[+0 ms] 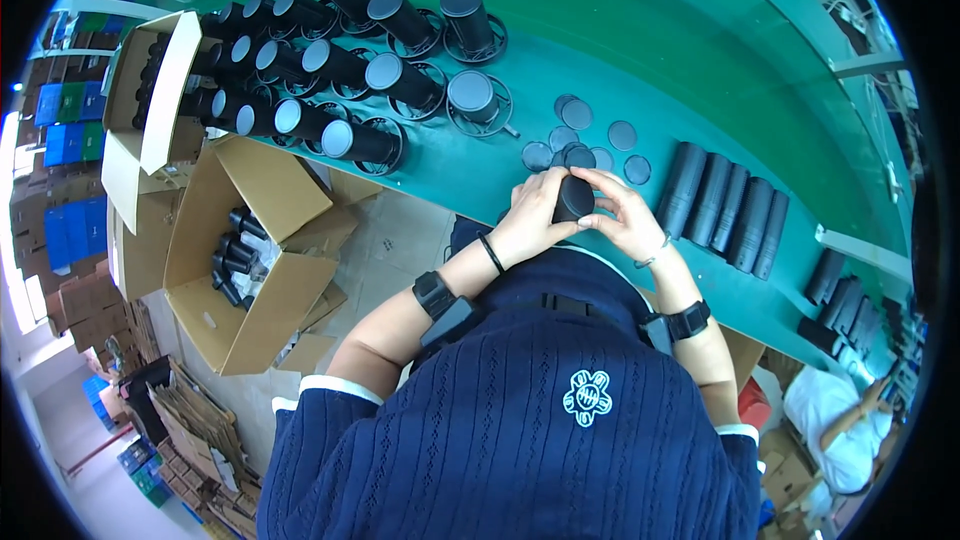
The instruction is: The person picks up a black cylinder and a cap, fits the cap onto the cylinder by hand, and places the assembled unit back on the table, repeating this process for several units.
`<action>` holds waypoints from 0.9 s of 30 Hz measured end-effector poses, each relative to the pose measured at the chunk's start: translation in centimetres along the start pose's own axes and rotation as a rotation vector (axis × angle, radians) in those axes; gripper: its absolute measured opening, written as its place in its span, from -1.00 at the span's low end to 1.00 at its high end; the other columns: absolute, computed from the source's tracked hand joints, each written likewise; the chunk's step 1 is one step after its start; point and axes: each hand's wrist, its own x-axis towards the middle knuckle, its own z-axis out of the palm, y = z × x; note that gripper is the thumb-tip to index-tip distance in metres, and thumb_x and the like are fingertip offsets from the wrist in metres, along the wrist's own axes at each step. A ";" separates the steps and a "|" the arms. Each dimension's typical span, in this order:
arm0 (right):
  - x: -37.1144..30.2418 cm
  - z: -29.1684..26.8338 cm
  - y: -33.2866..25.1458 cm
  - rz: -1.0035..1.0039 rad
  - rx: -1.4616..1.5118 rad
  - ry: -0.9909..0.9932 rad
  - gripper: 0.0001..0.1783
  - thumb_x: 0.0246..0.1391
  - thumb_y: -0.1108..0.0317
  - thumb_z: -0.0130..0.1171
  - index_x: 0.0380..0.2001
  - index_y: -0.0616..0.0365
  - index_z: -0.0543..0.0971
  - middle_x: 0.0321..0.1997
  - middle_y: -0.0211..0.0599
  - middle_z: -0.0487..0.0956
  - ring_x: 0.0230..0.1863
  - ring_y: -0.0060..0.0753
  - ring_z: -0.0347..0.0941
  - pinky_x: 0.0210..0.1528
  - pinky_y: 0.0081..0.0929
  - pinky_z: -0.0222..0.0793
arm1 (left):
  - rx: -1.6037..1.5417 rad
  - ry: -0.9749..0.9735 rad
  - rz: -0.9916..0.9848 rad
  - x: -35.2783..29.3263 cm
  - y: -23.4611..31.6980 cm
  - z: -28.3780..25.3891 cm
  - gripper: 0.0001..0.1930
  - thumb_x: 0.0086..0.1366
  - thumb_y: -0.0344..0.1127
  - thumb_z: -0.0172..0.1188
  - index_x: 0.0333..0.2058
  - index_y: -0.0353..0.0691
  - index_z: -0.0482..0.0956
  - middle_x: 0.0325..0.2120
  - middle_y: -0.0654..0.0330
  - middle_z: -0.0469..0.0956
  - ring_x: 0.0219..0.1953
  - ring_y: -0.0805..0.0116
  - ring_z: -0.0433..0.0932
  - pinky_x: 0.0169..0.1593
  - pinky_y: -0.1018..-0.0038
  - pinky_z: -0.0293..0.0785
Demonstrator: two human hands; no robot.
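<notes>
Both of my hands hold one black cylinder [573,198] upright at the near edge of the green workbench [600,50]. My left hand [532,217] wraps its left side. On its right side and top rim rest the fingers of my right hand [622,217]. Several flat dark round discs [590,135] lie on the bench just beyond the cylinder. A row of several black tubes [722,202] lies on its side to the right of my hands.
Many upright black cylinders with grey tops [330,70] stand in rows at the left of the bench. An open cardboard box [240,260] with black parts sits on the floor at the left. Flattened cartons [190,420] pile up below it. Another person [830,420] works at lower right.
</notes>
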 end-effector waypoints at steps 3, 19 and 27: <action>-0.1 0.0 -0.6 0.006 -0.067 0.025 -0.34 -0.07 0.51 0.26 0.19 0.15 0.40 0.14 -0.25 0.33 0.20 -0.33 0.30 0.16 -0.35 0.40 | 0.028 0.010 0.008 0.0 -0.1 0.0 -0.25 -0.02 -0.15 0.41 0.09 -0.25 0.23 -0.09 -0.04 0.42 0.00 -0.04 0.42 0.00 0.12 0.29; 0.8 0.5 -0.4 -0.033 -0.385 0.118 -0.47 -0.20 0.48 0.26 -0.03 0.24 0.52 -0.12 -0.21 0.52 -0.10 -0.35 0.53 -0.06 -0.40 0.54 | 0.409 -0.035 0.050 0.1 1.4 -0.7 -0.32 -0.05 -0.22 0.40 0.02 -0.27 0.28 -0.13 0.02 0.44 -0.02 0.03 0.42 -0.04 0.14 0.28; 0.4 1.3 1.8 0.145 0.432 0.227 -0.60 0.18 0.47 0.08 0.10 0.27 0.45 0.03 -0.27 0.53 0.03 -0.50 0.44 0.10 -0.52 0.35 | -0.137 0.146 0.152 0.4 0.2 -0.7 -0.30 0.02 -0.31 0.37 0.09 -0.30 0.19 -0.03 -0.11 0.29 0.02 -0.09 0.35 0.13 0.20 0.26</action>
